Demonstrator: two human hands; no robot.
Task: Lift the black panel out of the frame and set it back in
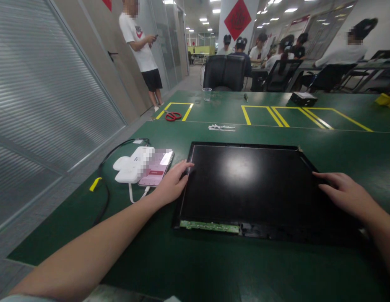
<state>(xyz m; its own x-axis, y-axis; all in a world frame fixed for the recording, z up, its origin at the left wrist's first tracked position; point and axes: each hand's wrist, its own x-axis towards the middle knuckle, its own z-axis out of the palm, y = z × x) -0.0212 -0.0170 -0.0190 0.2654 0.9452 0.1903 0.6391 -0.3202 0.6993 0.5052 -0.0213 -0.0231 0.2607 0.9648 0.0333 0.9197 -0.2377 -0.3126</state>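
Note:
A black flat display panel (pixel 251 188) lies on the green table (pixel 195 264), with a narrow green circuit board (pixel 209 227) along its near left edge. My left hand (pixel 172 182) rests at the panel's left edge, thumb and fingers apart, fingertips on the frame. At the opposite edge is my right hand (pixel 346 193), its fingers stretched toward the panel and touching its right side. Each hand appears to touch the frame without wrapping round it.
Left of the panel are a phone (pixel 156 167), a white device (pixel 135 163) and a black cable (pixel 107 197). Farther back are red scissors (pixel 173 116), a clear cup (pixel 206 94), white scraps (pixel 222 127) and a black box (pixel 303 99). People are in the background.

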